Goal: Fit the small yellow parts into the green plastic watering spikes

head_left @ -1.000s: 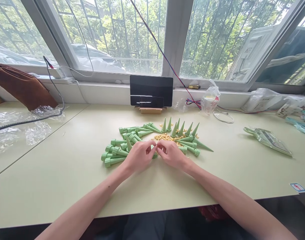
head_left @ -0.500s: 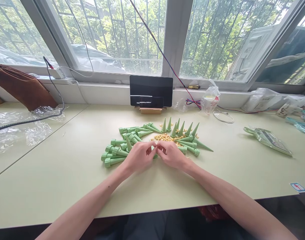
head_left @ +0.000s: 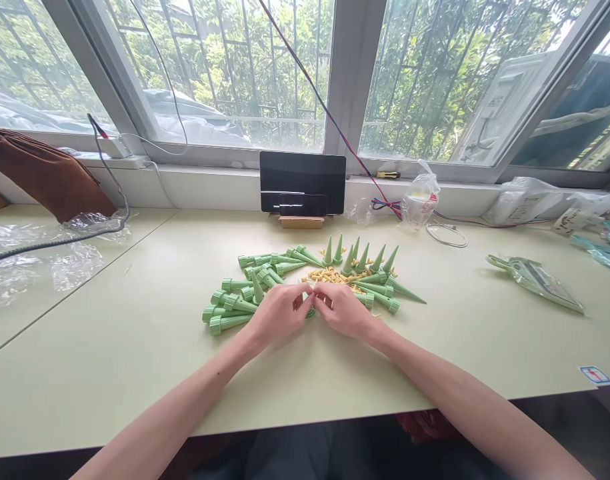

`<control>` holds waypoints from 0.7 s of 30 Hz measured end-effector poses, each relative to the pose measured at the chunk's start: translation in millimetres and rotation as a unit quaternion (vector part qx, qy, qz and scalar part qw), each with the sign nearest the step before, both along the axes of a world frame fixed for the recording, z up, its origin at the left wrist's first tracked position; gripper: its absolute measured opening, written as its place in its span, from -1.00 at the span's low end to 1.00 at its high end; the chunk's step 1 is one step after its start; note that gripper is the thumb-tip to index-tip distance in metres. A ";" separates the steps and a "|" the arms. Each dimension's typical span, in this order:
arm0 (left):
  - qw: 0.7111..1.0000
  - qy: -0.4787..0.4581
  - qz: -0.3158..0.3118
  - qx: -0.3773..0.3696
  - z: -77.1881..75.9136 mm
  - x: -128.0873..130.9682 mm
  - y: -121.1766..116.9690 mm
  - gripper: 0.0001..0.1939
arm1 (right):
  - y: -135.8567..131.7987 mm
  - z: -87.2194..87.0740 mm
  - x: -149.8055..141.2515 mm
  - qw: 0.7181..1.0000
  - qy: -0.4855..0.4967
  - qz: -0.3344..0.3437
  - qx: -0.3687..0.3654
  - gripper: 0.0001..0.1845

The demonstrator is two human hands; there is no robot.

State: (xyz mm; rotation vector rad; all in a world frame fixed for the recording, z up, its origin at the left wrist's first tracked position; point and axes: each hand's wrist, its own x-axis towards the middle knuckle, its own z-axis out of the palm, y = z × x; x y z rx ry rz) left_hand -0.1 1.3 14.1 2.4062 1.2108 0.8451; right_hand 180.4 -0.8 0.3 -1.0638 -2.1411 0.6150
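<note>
My left hand [head_left: 283,311] and my right hand [head_left: 343,309] meet at the fingertips over the table. Both are closed in a pinch; whatever lies between the fingers is too small and hidden to name. Part of a green piece [head_left: 311,313] shows just below the fingertips. To the left lie several green plastic spikes with ribbed caps [head_left: 229,323], one cone among them upright. Beyond my fingers is a heap of small yellow pegs [head_left: 329,275]. Several green cones [head_left: 363,257] stand upright behind it, and more capped spikes [head_left: 379,291] lie by my right hand.
A black tablet [head_left: 303,177] and a phone [head_left: 303,204] lean on a stand at the back. A clear bag with a green item [head_left: 537,283] lies right. Plastic wrap [head_left: 77,265], a dark cable [head_left: 59,239] and a brown pouch [head_left: 49,175] are left.
Almost nothing differs. Both hands keep the same place with fingertips together, apart from very slight finger movement, and the spikes and pegs around them lie as before.
</note>
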 end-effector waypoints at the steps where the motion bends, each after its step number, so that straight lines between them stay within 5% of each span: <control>1: 1.000 0.001 0.001 0.000 0.0 0.1 0.0 -0.83 | -0.1 0.0 0.0 1.000 0.000 0.000 0.001 -0.81; 21: 1.000 0.022 0.002 -0.018 -0.6 -0.8 1.3 -0.80 | 1.6 -1.9 0.9 1.000 -0.004 0.009 0.000 -0.81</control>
